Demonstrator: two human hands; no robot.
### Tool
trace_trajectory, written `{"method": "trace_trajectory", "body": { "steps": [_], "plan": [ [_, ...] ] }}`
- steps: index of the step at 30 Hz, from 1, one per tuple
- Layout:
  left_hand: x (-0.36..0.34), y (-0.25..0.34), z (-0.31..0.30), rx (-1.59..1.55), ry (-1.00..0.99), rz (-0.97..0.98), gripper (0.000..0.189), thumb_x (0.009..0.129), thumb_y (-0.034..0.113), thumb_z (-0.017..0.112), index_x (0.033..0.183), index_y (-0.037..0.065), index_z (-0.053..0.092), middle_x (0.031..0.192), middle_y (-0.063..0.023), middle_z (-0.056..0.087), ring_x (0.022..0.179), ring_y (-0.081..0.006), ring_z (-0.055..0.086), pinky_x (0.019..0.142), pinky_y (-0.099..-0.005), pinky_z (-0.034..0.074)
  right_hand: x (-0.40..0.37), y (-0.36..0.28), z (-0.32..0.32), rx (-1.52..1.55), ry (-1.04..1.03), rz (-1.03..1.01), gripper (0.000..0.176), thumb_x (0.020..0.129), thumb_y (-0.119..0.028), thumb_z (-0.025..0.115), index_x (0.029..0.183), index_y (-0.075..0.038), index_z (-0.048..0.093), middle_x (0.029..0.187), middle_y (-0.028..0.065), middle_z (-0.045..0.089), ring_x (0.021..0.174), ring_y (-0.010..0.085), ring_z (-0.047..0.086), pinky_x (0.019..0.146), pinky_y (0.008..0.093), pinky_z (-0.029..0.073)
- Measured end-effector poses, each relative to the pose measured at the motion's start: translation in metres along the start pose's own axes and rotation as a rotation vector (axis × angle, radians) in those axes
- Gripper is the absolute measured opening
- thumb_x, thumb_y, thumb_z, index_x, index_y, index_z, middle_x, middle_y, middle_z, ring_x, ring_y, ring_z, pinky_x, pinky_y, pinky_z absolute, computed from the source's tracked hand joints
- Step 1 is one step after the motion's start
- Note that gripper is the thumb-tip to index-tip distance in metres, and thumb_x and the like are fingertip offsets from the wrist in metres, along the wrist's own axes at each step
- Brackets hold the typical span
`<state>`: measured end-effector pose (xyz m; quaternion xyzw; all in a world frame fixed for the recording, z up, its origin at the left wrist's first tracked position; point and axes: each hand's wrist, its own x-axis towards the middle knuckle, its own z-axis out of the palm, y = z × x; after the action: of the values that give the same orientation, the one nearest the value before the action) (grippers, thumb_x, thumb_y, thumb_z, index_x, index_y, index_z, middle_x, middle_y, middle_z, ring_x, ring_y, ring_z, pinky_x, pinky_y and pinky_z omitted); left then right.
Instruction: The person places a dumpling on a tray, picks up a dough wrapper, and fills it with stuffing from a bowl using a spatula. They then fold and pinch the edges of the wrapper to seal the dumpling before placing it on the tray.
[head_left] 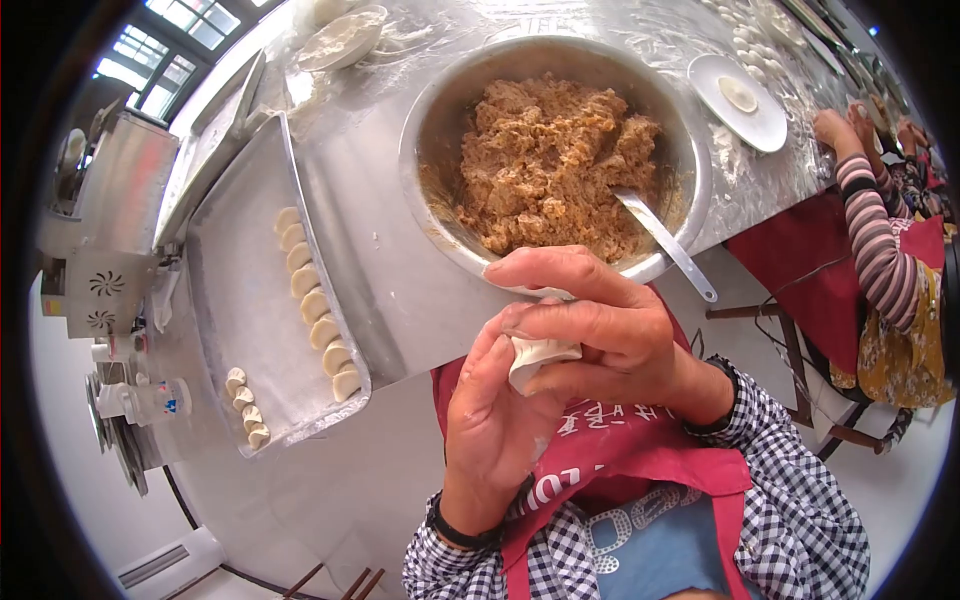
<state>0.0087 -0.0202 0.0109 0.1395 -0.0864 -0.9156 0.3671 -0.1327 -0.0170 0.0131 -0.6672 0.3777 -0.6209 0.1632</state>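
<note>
In front of my red apron point(640, 455), both my hands are closed around a pale dumpling point(540, 360). My left hand point(490, 430) grips it from the near left, thumb and fingertips pressed at its edge. From the right, my right hand point(610, 330) curls its fingers over it, hiding much of the dough. Another thin white edge point(530, 291) shows beneath the right forefinger. Just beyond the hands stands a large metal bowl point(418, 150) of orange-brown filling point(550, 150), with a metal spoon point(668, 245) leaning in it.
To the left lies a metal tray point(240, 230) with a row of dumplings point(313, 303) and several smaller ones point(243, 398). A white plate point(770, 125) with a dough wrapper point(738, 94) sits right of the bowl. Another person in a striped sleeve point(875, 230) works at far right.
</note>
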Motion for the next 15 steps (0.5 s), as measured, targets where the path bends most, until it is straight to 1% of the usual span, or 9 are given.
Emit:
{"method": "trace_trajectory", "body": {
  "steps": [2, 3, 5, 8, 9, 11, 12, 14, 15],
  "plan": [
    [-0.003, 0.0, 0.001, -0.028, 0.061, -0.027, 0.034, 0.096, 0.02, 0.039, 0.125, 0.003, 0.04, 0.122, -0.0067, 0.047, 0.112, -0.0158, 0.047, 0.094, -0.0316, 0.041, 0.002, -0.001, -0.002, -0.078, -0.03, -0.013, 0.022, 0.064, -0.008, 0.072, 0.084, -0.001, 0.064, 0.097, 0.0109, 0.065, 0.097, 0.0306, 0.059, 0.079, 0.0365, 0.049],
    [-0.003, 0.0, 0.002, -0.029, 0.059, -0.025, 0.034, 0.096, 0.02, 0.039, 0.125, 0.003, 0.04, 0.122, -0.0067, 0.047, 0.112, -0.0158, 0.047, 0.094, -0.0316, 0.041, 0.0, 0.001, -0.002, -0.078, -0.033, -0.015, 0.022, 0.064, -0.008, 0.072, 0.084, -0.001, 0.064, 0.097, 0.0109, 0.065, 0.097, 0.0306, 0.059, 0.079, 0.0365, 0.049],
    [-0.003, -0.003, 0.003, -0.063, 0.128, -0.007, 0.034, 0.097, 0.023, 0.038, 0.125, 0.005, 0.041, 0.123, -0.0044, 0.046, 0.113, -0.0144, 0.046, 0.093, -0.0308, 0.041, -0.004, 0.007, -0.003, -0.159, -0.105, -0.15, 0.026, 0.064, -0.01, 0.072, 0.086, 0.0, 0.065, 0.098, 0.0103, 0.065, 0.098, 0.0307, 0.059, 0.08, 0.0382, 0.048],
    [-0.003, -0.004, 0.006, 0.002, 0.146, 0.008, 0.034, 0.097, 0.025, 0.038, 0.125, 0.006, 0.041, 0.124, -0.0036, 0.045, 0.114, -0.0138, 0.044, 0.094, -0.0303, 0.04, -0.005, 0.009, -0.004, -0.188, -0.119, -0.194, 0.03, 0.065, -0.015, 0.072, 0.089, 0.0, 0.064, 0.1, 0.0093, 0.065, 0.098, 0.0308, 0.059, 0.082, 0.0395, 0.048],
    [-0.003, -0.004, 0.005, 0.0, 0.147, 0.01, 0.034, 0.097, 0.025, 0.038, 0.125, 0.006, 0.041, 0.124, -0.0036, 0.045, 0.114, -0.0138, 0.044, 0.094, -0.0303, 0.04, -0.004, 0.009, -0.003, -0.187, -0.121, -0.194, 0.03, 0.065, -0.015, 0.072, 0.089, 0.0, 0.064, 0.1, 0.0093, 0.065, 0.098, 0.0308, 0.059, 0.082, 0.0395, 0.048],
    [-0.002, -0.004, 0.004, -0.065, 0.142, 0.025, 0.034, 0.097, 0.025, 0.037, 0.125, 0.006, 0.041, 0.123, -0.004, 0.045, 0.112, -0.014, 0.045, 0.093, -0.0305, 0.041, -0.001, 0.009, -0.001, -0.174, -0.103, -0.164, 0.02, 0.066, -0.016, 0.07, 0.079, -0.002, 0.065, 0.098, 0.0083, 0.064, 0.095, 0.0262, 0.06, 0.078, 0.0364, 0.048],
    [-0.001, -0.003, 0.005, -0.066, 0.143, 0.026, 0.034, 0.097, 0.025, 0.037, 0.125, 0.006, 0.041, 0.123, -0.004, 0.045, 0.112, -0.014, 0.045, 0.093, -0.0305, 0.041, -0.001, 0.008, 0.001, -0.173, -0.104, -0.163, 0.02, 0.066, -0.016, 0.07, 0.079, -0.002, 0.065, 0.098, 0.0083, 0.064, 0.095, 0.0262, 0.06, 0.078, 0.0364, 0.048],
    [-0.002, -0.001, 0.009, 0.006, 0.177, -0.028, 0.034, 0.097, 0.025, 0.037, 0.125, 0.006, 0.041, 0.121, -0.0043, 0.046, 0.11, -0.0134, 0.046, 0.091, -0.0298, 0.042, -0.002, 0.005, 0.005, -0.116, -0.003, -0.021, 0.021, 0.067, -0.017, 0.069, 0.079, -0.001, 0.065, 0.102, 0.0089, 0.064, 0.098, 0.0273, 0.058, 0.081, 0.0372, 0.047],
    [-0.002, -0.001, 0.008, 0.005, 0.177, -0.029, 0.034, 0.097, 0.025, 0.037, 0.125, 0.006, 0.041, 0.121, -0.0043, 0.046, 0.11, -0.0134, 0.046, 0.091, -0.0298, 0.042, -0.001, 0.004, 0.003, -0.116, -0.004, -0.021, 0.021, 0.067, -0.017, 0.069, 0.079, -0.001, 0.065, 0.102, 0.0089, 0.064, 0.098, 0.0273, 0.058, 0.081, 0.0372, 0.047]
  ]
}}
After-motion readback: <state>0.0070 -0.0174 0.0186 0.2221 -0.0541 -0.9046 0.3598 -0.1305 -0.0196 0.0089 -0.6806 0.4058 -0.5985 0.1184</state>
